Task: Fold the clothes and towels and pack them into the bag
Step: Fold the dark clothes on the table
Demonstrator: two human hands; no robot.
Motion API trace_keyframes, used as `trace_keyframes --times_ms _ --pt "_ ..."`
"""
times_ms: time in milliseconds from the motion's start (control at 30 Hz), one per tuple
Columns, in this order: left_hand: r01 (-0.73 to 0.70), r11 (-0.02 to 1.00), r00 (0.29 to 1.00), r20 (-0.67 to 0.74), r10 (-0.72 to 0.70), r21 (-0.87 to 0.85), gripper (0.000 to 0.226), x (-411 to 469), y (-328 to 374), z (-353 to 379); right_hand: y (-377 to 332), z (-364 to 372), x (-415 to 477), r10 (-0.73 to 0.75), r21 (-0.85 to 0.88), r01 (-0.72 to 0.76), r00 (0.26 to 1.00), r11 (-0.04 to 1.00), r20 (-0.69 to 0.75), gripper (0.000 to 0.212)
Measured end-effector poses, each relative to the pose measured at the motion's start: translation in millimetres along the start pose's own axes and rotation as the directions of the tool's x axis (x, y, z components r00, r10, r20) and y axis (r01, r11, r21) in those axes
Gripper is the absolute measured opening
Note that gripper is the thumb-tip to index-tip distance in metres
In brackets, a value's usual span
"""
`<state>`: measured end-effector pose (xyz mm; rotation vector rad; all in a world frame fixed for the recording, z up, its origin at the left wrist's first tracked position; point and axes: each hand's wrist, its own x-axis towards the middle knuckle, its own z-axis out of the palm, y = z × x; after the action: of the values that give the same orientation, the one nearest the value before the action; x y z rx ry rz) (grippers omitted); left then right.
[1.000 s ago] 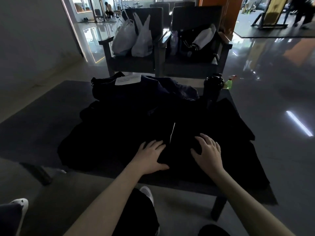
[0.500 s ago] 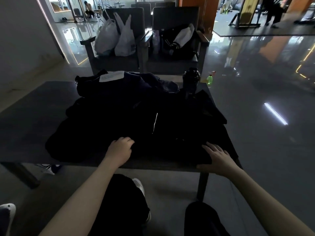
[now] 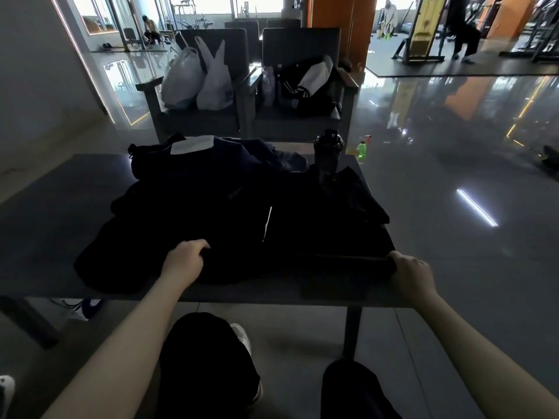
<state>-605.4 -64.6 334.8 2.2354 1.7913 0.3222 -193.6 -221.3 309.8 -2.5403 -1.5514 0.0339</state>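
Two bare hands hold the near edge of a black garment (image 3: 236,225) that lies spread over a dark, matte table (image 3: 45,213). The cloth is soft and rumpled, its folds nearly lost in the dim light, with one thin pale line (image 3: 267,222) running down its middle. The left hand (image 3: 184,260) rests knuckles-up on the near left part of the fabric, its fingers curled under and bunched together round a fold of it; the forearm reaches in straight from below. The right hand (image 3: 411,273) sits at the garment's near right corner, just at the table's edge, fingers wrapped together over a thick rolled hem that runs as a straight band towards the left; the fingertips are hidden under the cloth. Beyond the garment, at the far side of the table, slumps a soft navy bag (image 3: 230,158) with a white rectangular sheet (image 3: 190,145) lying on top. A dark cylindrical shaker bottle (image 3: 328,148) stands upright at the far right corner, just beside the bag. Behind the table stand two grey armchairs: the left armchair (image 3: 217,37) holds crinkled white plastic bags (image 3: 196,77), the right armchair (image 3: 302,40) a black jacket (image 3: 305,83) with white stripes. A small green bottle (image 3: 361,150) stands on the glossy floor (image 3: 453,152).
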Motion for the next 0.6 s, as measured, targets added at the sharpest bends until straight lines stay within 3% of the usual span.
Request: trace_keyframes --times_ms 133,333,600 --pt "-0.003 0.99 1.0 0.013 0.005 -0.139 0.029 5 -1 -27 4 -26 13 -0.005 0.17 -0.035 0.974 0.985 0.227 0.022" --pt "-0.021 0.943 0.988 -0.15 -0.031 -0.331 0.008 11 3 -63 2 -86 21 -0.056 0.248 -0.068 0.886 0.966 0.461 0.028" --pt "0.045 0.875 0.985 -0.125 -0.12 -0.481 0.018 20 -2 -70 1 -100 47 -0.023 0.441 -0.182 0.907 0.879 0.42 0.019"
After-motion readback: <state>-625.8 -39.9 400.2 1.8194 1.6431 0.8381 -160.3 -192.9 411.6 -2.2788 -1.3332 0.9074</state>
